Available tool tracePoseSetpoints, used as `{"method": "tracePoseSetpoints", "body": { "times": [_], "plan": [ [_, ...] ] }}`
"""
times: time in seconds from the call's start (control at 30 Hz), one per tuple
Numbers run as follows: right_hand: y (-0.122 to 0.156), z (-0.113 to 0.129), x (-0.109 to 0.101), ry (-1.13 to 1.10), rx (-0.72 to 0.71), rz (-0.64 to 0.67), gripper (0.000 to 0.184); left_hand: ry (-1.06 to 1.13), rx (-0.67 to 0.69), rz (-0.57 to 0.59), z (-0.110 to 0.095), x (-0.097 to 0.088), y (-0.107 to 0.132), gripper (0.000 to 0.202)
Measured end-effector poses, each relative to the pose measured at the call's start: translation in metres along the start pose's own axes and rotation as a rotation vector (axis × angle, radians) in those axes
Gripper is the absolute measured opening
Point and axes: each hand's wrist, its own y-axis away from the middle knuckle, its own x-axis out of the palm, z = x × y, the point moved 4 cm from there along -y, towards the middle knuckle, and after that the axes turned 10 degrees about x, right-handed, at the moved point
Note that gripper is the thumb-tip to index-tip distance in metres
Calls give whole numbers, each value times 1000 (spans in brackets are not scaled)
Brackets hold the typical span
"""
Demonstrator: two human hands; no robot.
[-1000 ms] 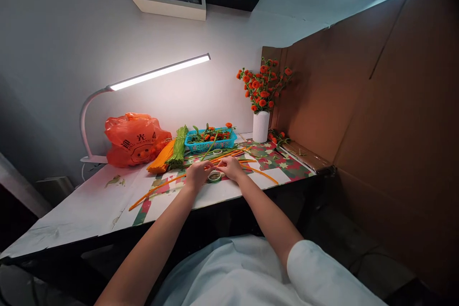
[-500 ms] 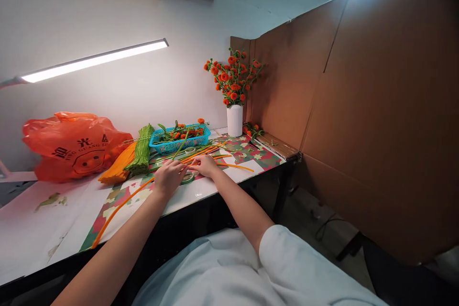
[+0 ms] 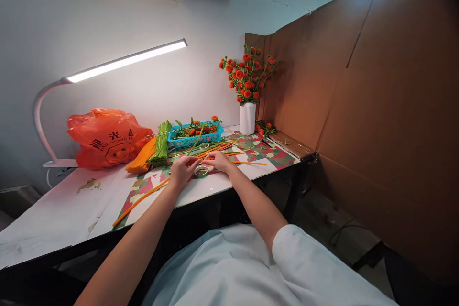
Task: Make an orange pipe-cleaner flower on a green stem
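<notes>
My left hand [image 3: 182, 170] is closed in a pinch on a long orange pipe cleaner [image 3: 141, 199], whose tail runs down toward the table's near left. My right hand [image 3: 219, 160] pinches close beside it, at the same pipe cleaner between the two hands. Exact fingertip contact is too small to make out. A roll of green tape [image 3: 201, 176] lies just below the fingers. Behind the hands, loose orange pipe cleaners [image 3: 251, 163] spread to the right on the table.
A blue basket [image 3: 195, 141] holds red-orange flowers and green stems. Left of it lie a green pipe cleaner bundle [image 3: 159, 146], an orange bundle [image 3: 142, 157] and a red plastic bag [image 3: 107, 138]. A white vase [image 3: 247, 118] with flowers stands by a cardboard partition [image 3: 376, 119]. A lamp [image 3: 129, 60] shines above.
My view has turned left, so everything sits farther right and the lamp's base shows. Both hands stay together over the table; a small gap now shows between their fingertips.
</notes>
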Motion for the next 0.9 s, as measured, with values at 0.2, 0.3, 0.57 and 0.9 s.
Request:
{"method": "tracePoseSetpoints", "body": {
  "times": [0.2, 0.3, 0.57, 0.9],
  "plan": [
    [4, 2, 3, -1, -46, 74, 13, 190, -164, 103, 1, 1, 2, 31],
    [3, 1, 4, 3, -83, 77, 11, 211, -175, 69, 0, 0, 3, 29],
    [3, 1, 3, 120, -131, -18, 14, 186, -132, 8, 5, 0, 5, 23],
    [7, 1, 1, 131, -125, -61, 15, -64, 51, -4, 1, -2, 3, 22]
  ]
}}
